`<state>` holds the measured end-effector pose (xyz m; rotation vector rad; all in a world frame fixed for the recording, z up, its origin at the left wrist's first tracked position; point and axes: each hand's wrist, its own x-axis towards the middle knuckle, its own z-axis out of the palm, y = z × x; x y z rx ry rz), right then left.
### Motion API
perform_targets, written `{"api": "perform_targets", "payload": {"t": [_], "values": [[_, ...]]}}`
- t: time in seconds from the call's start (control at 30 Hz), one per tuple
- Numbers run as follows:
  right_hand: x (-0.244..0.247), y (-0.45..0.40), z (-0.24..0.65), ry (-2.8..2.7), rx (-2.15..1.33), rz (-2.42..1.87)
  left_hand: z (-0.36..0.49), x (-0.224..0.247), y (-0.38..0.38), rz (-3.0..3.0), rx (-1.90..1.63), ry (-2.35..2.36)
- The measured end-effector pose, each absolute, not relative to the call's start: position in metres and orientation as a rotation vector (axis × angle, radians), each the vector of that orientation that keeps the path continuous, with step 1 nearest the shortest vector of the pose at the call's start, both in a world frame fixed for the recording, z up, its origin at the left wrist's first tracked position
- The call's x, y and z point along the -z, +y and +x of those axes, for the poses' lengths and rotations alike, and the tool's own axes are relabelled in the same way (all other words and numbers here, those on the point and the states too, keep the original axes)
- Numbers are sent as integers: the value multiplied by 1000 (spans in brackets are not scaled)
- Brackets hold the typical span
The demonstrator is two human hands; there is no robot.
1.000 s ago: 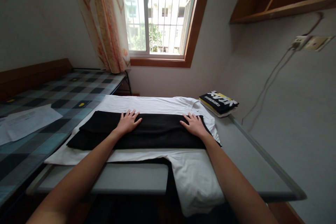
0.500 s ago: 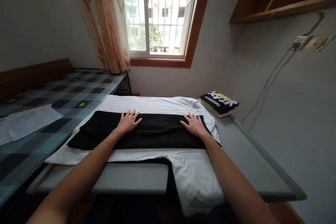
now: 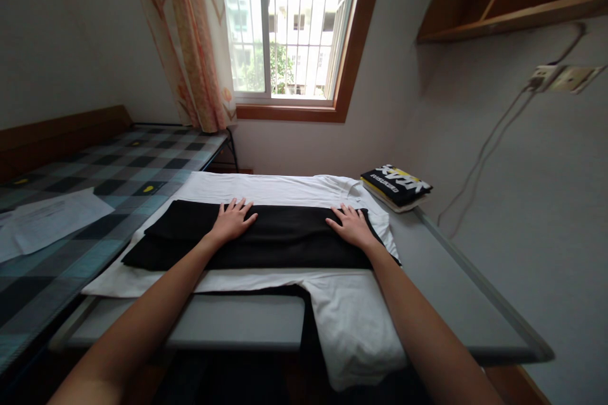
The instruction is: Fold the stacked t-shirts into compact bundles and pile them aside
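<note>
The left hand (image 3: 232, 221) and right hand (image 3: 351, 226) lay palm down on a folded black garment (image 3: 289, 240), fingers spread apart and clamped on nothing. The garment rested lengthwise on a white T-shirt (image 3: 266, 186) laid out over the bench (image 3: 441, 278). One T-shirt sleeve (image 3: 356, 329) hung past the near edge; its weight, or a brush from the right forearm (image 3: 413, 310), could have dragged the white cloth askew, black layers included. Uneven pressure from the palms might have rucked the black fabric.

The black garment hid the T-shirt's middle, and its own exact kind was unclear. The palms covered the cloth beneath them. Whether the dark strip (image 3: 310, 326) beside the sleeve was fabric or shadow could not be told.
</note>
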<state>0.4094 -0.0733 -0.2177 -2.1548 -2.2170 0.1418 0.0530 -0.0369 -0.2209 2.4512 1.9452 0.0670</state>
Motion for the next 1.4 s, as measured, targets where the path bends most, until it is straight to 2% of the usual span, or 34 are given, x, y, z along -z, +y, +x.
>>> {"api": "perform_targets", "payload": {"t": [0.5, 0.67, 0.83, 0.97, 1.13, 1.4], "values": [[225, -72, 411, -2115, -68, -2042, 54, 220, -37, 2448, -53, 1953], [218, -67, 421, -1734, -7, -1840, 54, 221, -37, 2439, -55, 1953], [202, -64, 441, -1340, -118, -1798, 54, 221, -36, 2443, -53, 1951], [194, -68, 463, -1243, -122, -1917, 54, 221, -37, 2446, -55, 1952], [194, -75, 485, -1316, -195, -2283, 54, 222, -37, 2463, -55, 1960], [184, -83, 475, -1427, -295, -2633, 53, 224, -35, 2466, -59, 1955]]}}
